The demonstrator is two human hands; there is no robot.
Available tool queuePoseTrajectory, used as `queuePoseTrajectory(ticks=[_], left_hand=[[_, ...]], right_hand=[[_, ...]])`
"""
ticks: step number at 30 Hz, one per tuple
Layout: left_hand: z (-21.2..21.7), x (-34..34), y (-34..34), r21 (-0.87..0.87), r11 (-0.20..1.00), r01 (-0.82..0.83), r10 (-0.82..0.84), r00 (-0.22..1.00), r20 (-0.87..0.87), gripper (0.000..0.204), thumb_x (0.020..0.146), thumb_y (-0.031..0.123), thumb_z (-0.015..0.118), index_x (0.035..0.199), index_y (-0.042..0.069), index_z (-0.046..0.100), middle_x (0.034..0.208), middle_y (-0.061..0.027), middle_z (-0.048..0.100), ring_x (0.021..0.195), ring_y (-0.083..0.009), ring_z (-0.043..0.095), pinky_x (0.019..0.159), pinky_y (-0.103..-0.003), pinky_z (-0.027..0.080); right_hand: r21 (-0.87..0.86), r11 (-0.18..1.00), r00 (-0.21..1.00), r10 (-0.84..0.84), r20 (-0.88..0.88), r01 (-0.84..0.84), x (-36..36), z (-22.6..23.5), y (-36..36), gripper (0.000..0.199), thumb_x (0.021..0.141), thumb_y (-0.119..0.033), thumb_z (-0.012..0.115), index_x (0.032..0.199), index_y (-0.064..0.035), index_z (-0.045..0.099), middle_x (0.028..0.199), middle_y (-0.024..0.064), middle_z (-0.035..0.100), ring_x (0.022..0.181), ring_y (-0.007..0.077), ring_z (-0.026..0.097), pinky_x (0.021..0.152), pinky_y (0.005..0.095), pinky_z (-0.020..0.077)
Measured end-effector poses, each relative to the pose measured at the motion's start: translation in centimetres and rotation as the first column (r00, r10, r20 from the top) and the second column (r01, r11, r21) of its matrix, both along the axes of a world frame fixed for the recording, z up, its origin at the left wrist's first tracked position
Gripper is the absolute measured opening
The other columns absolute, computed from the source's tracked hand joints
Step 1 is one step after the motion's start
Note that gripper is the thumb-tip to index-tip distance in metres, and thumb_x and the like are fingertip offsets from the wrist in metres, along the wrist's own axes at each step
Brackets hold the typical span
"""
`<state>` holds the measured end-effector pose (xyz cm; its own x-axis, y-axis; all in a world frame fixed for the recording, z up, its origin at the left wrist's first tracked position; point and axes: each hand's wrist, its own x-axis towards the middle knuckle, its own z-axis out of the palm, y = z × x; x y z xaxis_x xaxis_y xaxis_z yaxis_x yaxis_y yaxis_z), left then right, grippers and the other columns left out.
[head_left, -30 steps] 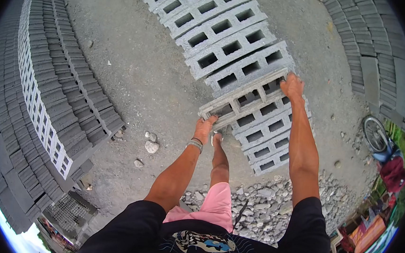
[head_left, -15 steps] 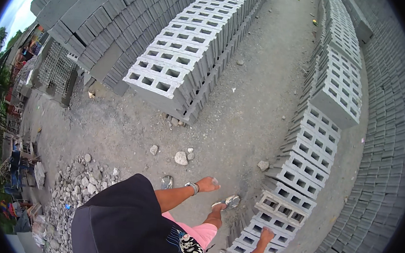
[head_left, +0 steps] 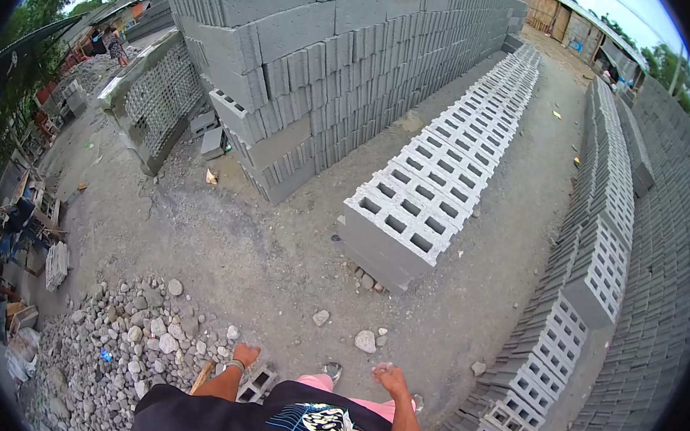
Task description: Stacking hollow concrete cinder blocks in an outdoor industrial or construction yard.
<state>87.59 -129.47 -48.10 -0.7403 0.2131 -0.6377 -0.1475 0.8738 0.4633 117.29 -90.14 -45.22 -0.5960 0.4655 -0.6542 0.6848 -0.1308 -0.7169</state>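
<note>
My left hand (head_left: 246, 354), a band on its wrist, hangs over the edge of the gravel with its fingers curled and nothing seen in them. Just beside it, low on the ground, lies a grey hollow concrete block (head_left: 257, 384), partly hidden by my dark shirt. My right hand (head_left: 390, 379) is raised in front of my body, also with curled fingers and no object in them. It is apart from the right-hand row of hollow blocks (head_left: 544, 357), which stands to its right.
Ahead, a long row of hollow blocks (head_left: 427, 198) runs away from me beside a tall block stack (head_left: 309, 59). A block wall (head_left: 657, 264) lines the far right. Stones (head_left: 141, 329) are heaped at left. A loose rock (head_left: 365, 341) lies on the dirt ground (head_left: 276, 267). Two people stand at far left.
My view has swung left and up. My right hand has left the block it was touching in the right row. My left hand has moved over near the stones and the lone block.
</note>
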Motion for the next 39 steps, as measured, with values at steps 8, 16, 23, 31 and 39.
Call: queuePoseTrajectory(ticks=[8, 16, 23, 31, 39], left_hand=[[-0.3, 3.8, -4.3, 0.03, 0.782, -0.622, 0.597, 0.762, 0.253, 0.042, 0.082, 0.034, 0.064, 0.075, -0.008, 0.064, 0.079, -0.0211, 0.071, 0.073, -0.0356, 0.069, 0.07, -0.044, 0.053], [-0.2, 0.7, 0.9, 0.386, 0.899, -0.208, 0.186, 0.978, 0.094, 0.029, 0.085, 0.028, 0.069, 0.083, 0.0, 0.071, 0.077, -0.0115, 0.071, 0.067, -0.0232, 0.068, 0.057, -0.034, 0.052], [2.1, -14.4, 1.4, 0.228, 0.667, -0.709, 0.578, 0.686, 0.443, 0.037, 0.091, 0.029, 0.065, 0.113, 0.0, 0.063, 0.092, -0.0136, 0.072, 0.075, -0.027, 0.07, 0.063, -0.04, 0.056], [5.4, -35.0, 9.1, 0.321, 0.777, -0.542, 0.432, 0.829, 0.355, 0.034, 0.092, 0.028, 0.063, 0.113, 0.002, 0.063, 0.089, -0.0107, 0.072, 0.07, -0.0221, 0.068, 0.058, -0.038, 0.053], [5.7, -43.5, 12.2, 0.277, 0.816, -0.507, 0.379, 0.832, 0.406, 0.04, 0.094, 0.029, 0.062, 0.121, -0.001, 0.059, 0.101, -0.0175, 0.071, 0.082, -0.0283, 0.071, 0.067, -0.04, 0.056]], right_hand=[[0.055, 0.985, 0.987, -0.161, -0.001, 0.161, -5.4, 2.2, 4.5, 0.023, 0.089, -0.011, 0.064, 0.105, 0.0043, 0.07, 0.086, 0.0133, 0.072, 0.071, 0.0211, 0.069, 0.058, 0.0332, 0.0525], [-0.084, 0.996, 0.892, 0.018, 0.452, 0.022, -8.2, 0.1, 3.4, 0.02, 0.087, -0.013, 0.067, 0.096, 0.0031, 0.072, 0.083, 0.0149, 0.073, 0.065, 0.0229, 0.07, 0.051, 0.0361, 0.0503], [0.256, 0.52, 0.58, 0.733, 0.357, -0.815, -20.5, -10.0, 3.8, 0.029, 0.094, -0.021, 0.056, 0.114, -0.0117, 0.075, 0.094, 0.0098, 0.075, 0.078, 0.0235, 0.071, 0.066, 0.036, 0.0553], [0.162, 0.959, 0.972, 0.229, 0.048, -0.234, -37.1, -10.5, 4.7, 0.03, 0.089, -0.031, 0.06, 0.105, -0.0116, 0.076, 0.091, 0.0115, 0.075, 0.079, 0.0225, 0.071, 0.075, 0.0365, 0.0557], [0.16, 0.952, 0.928, 0.201, 0.314, -0.261, -47.8, -5.1, 5.7, 0.027, 0.088, -0.03, 0.063, 0.094, -0.0075, 0.077, 0.079, 0.0103, 0.074, 0.07, 0.0217, 0.071, 0.073, 0.0339, 0.0553]])
